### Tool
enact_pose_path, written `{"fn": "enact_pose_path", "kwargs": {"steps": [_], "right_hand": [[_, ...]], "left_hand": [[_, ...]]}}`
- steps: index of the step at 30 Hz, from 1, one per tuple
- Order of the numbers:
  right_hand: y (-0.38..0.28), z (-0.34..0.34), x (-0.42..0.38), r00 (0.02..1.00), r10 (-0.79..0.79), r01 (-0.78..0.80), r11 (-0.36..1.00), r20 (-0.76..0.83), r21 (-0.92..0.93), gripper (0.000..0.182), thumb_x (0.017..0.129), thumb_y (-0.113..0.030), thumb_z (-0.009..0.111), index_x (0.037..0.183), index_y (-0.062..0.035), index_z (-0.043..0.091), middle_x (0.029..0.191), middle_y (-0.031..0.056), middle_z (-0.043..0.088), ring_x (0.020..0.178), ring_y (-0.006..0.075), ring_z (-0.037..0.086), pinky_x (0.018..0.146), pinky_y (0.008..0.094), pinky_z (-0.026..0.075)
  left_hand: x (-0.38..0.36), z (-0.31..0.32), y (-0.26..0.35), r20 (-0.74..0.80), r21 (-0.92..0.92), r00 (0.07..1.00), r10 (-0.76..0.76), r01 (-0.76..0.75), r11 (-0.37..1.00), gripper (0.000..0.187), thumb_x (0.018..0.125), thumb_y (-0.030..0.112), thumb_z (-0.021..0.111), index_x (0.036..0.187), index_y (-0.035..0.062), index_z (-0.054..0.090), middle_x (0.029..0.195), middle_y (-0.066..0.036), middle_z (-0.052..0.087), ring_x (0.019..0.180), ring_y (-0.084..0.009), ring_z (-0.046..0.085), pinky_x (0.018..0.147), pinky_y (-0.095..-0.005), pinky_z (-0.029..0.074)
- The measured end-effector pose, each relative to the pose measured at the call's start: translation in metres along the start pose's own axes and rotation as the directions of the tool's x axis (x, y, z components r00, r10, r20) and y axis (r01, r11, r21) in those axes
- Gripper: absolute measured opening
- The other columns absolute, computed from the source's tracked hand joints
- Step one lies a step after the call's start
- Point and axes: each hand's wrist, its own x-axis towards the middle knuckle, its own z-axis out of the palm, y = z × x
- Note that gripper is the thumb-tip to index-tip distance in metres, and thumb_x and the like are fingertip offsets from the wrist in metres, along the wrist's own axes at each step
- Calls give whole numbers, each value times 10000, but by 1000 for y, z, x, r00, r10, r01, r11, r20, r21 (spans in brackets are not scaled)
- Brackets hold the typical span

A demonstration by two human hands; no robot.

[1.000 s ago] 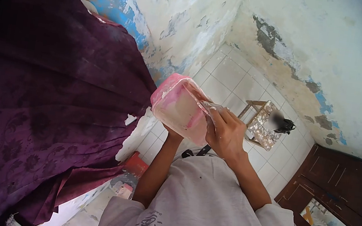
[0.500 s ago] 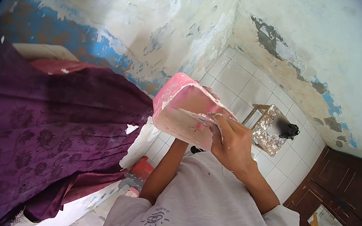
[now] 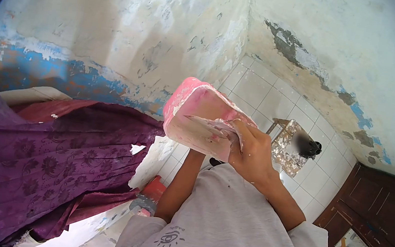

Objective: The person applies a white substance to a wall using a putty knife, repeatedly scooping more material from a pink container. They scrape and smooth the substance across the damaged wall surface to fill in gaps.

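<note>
A pink plastic tub (image 3: pixel 179 108), smeared with whitish paste, is tilted in front of my chest. My left forearm (image 3: pixel 182 179) reaches up beneath it. The left hand supports the tub from underneath and behind, its fingers mostly hidden. My right hand (image 3: pixel 255 154) is closed on a flat, paste-coated scraper (image 3: pixel 210 124), whose blade lies across the tub's opening. The scraper's handle is covered by the fingers.
Purple patterned cloth (image 3: pixel 60 165) drapes at the left below a peeling wall (image 3: pixel 135 29). A red bucket (image 3: pixel 153 188) stands low behind it. A paint-splattered stool (image 3: pixel 289 149) bearing a black object (image 3: pixel 311 148) stands on floor tiles. Dark wooden furniture (image 3: pixel 369 198) is at right.
The view has tilted slightly, so the cloth sits lower and more wall shows at left. Both hands, tub and scraper keep nearly the same position, shifted slightly left.
</note>
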Motion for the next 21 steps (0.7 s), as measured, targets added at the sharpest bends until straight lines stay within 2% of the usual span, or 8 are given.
{"fn": "enact_pose_path", "kwargs": {"steps": [1, 4, 7, 13, 19, 21], "right_hand": [[4, -3, 1, 1000, -17, 17, 1000, -23, 15, 373, 745, 112, 606, 1105, 21, 636, 881, 202, 687, 745, 391, 675, 625, 431, 532], [0, -22, 11, 999, 40, -43, 997, 35, 71, 402, 737, 114, 605, 1129, 32, 634, 919, 224, 692, 772, 407, 679, 656, 430, 542], [11, -17, 12, 1000, 0, -2, 996, 28, 91, 430, 727, 115, 589, 1147, 33, 634, 958, 246, 691, 801, 423, 680, 678, 435, 542], [6, -15, 18, 992, 79, -96, 978, 93, 187, 479, 726, 127, 564, 1190, 28, 630, 1006, 258, 686, 837, 449, 673, 712, 424, 539], [12, -6, 26, 1000, -18, 15, 975, 13, 220, 481, 729, 131, 564, 1199, 46, 621, 980, 263, 684, 824, 432, 684, 691, 396, 542], [4, -17, 31, 994, 57, -83, 948, 93, 306, 416, 737, 114, 569, 1144, 53, 629, 963, 268, 678, 845, 450, 665, 721, 429, 527]], "left_hand": [[1, 2, -2, 4, -11, 1000, -11, 11, 1000, 506, 1075, 398, 454, 1484, 102, 435, 1333, -186, 549, 1211, -342, 576, 1013, -498, 515], [1, 4, -8, 22, -14, 1000, -9, 10, 1000, 513, 1076, 405, 447, 1491, 106, 422, 1346, -180, 538, 1223, -338, 567, 1021, -496, 509], [1, 6, -10, 34, -3, 999, -1, 1, 1000, 520, 1077, 413, 439, 1498, 109, 409, 1359, -175, 526, 1235, -333, 557, 1029, -493, 504], [-2, 3, -8, 49, 56, 998, 25, -28, 998, 534, 1080, 427, 424, 1511, 116, 383, 1386, -164, 503, 1259, -325, 539, 1045, -489, 492], [-11, -1, 1, 104, 208, 990, 92, -112, 972, 548, 1082, 442, 409, 1524, 122, 357, 1412, -153, 481, 1283, -316, 521, 1061, -484, 481], [-14, -4, 2, 124, 290, 983, 132, -164, 943, 553, 1083, 447, 404, 1529, 124, 348, 1421, -149, 473, 1291, -313, 515, 1066, -483, 477]]}}
